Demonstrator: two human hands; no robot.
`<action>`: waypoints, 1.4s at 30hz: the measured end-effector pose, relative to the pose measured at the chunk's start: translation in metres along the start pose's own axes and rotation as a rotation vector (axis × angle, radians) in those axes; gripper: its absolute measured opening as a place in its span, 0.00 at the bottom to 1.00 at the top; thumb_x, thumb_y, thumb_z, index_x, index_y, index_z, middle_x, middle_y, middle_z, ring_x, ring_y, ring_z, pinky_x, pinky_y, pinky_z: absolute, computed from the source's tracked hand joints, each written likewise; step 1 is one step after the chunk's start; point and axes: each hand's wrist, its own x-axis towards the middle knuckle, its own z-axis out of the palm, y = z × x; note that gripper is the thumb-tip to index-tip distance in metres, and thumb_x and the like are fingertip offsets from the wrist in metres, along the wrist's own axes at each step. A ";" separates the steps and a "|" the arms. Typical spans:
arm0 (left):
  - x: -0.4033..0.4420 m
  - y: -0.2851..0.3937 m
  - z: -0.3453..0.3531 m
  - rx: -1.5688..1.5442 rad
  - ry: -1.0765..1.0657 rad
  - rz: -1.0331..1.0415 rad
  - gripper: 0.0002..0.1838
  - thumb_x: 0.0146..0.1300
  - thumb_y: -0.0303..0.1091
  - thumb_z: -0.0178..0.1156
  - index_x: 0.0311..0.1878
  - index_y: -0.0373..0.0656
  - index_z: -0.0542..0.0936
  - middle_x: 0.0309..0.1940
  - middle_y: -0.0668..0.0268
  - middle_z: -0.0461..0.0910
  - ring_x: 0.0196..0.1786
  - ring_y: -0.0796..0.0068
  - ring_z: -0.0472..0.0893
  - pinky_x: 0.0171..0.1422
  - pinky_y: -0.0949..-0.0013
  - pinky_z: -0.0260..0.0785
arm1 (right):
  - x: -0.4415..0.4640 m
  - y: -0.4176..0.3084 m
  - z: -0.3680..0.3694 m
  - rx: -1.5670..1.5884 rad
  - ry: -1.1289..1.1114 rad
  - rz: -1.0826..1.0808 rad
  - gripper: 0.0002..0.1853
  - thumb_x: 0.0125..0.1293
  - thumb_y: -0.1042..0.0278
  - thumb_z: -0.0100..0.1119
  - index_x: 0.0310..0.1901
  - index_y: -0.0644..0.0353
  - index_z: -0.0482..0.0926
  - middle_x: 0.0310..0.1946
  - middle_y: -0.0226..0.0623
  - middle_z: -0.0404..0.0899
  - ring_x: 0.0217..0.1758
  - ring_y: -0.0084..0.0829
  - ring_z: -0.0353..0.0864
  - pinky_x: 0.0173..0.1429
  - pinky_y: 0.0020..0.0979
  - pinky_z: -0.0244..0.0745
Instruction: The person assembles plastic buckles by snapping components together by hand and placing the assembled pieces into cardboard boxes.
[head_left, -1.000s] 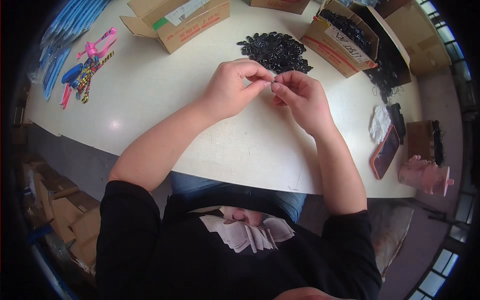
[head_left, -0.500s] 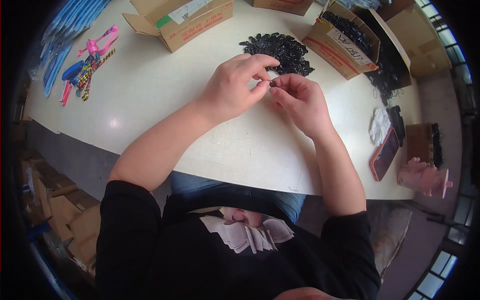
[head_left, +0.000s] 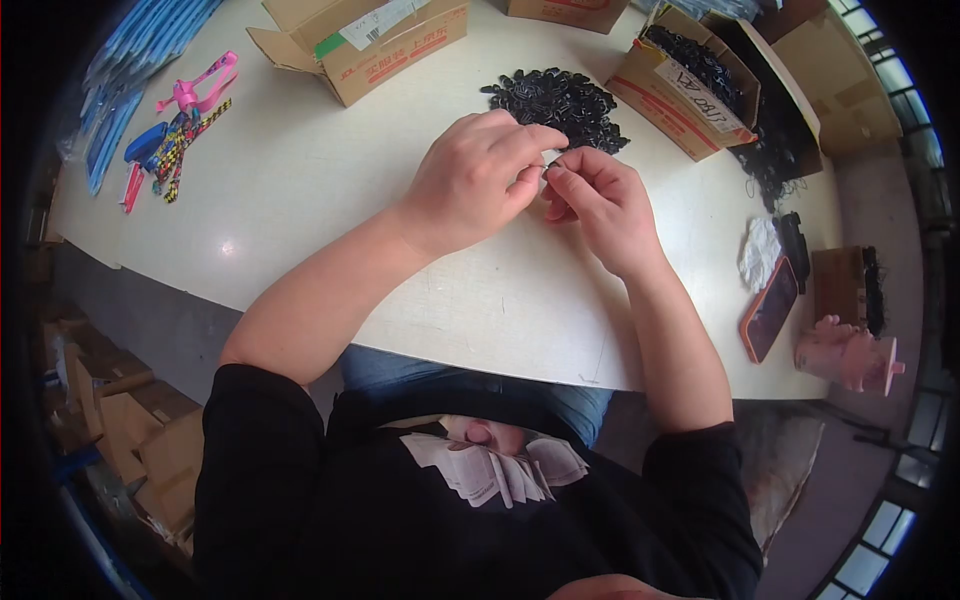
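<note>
Near the middle of the table, my left hand (head_left: pixel 480 175) has its thumb and fingers pinched at a thin dark strand. My right hand (head_left: pixel 600 205) pinches a small black piece (head_left: pixel 549 171) between thumb and forefinger, close to the left fingertips. The piece is too small to make out fully, and fingers hide part of it. Just beyond both hands lies a pile of small black parts (head_left: pixel 555 100) with loops.
An open carton (head_left: pixel 400 55) stands at the back, and a box of black parts (head_left: pixel 680 105) at the back right. Blue packets (head_left: pixel 125 80) and coloured straps (head_left: pixel 178 145) lie left. A phone (head_left: pixel 769 310), crumpled tissue (head_left: pixel 760 250) and pink cup (head_left: pixel 845 355) sit at right.
My left hand has turned a little, its forefinger now stretched over toward the right hand. My right hand has barely moved and keeps its pinch.
</note>
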 end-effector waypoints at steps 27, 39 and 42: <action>-0.003 -0.008 0.003 -0.108 -0.140 -0.101 0.04 0.57 0.25 0.62 0.35 0.37 0.82 0.30 0.62 0.79 0.38 0.61 0.77 0.49 0.63 0.68 | 0.002 0.007 -0.003 -0.130 0.060 -0.077 0.06 0.65 0.71 0.56 0.33 0.66 0.76 0.22 0.26 0.74 0.23 0.13 0.67 0.25 0.20 0.62; -0.003 -0.007 0.005 -0.079 -0.122 -0.102 0.02 0.60 0.24 0.57 0.32 0.37 0.75 0.29 0.60 0.75 0.37 0.59 0.75 0.48 0.61 0.67 | -0.001 0.003 -0.003 -0.133 0.002 -0.075 0.09 0.68 0.68 0.58 0.38 0.67 0.78 0.27 0.29 0.79 0.28 0.16 0.75 0.31 0.20 0.70; -0.002 -0.007 0.004 -0.090 -0.124 -0.088 0.03 0.61 0.24 0.56 0.32 0.36 0.74 0.28 0.60 0.75 0.37 0.58 0.75 0.46 0.60 0.67 | 0.000 0.004 -0.005 -0.128 -0.017 -0.083 0.09 0.68 0.68 0.58 0.38 0.67 0.78 0.28 0.29 0.79 0.28 0.16 0.75 0.31 0.20 0.70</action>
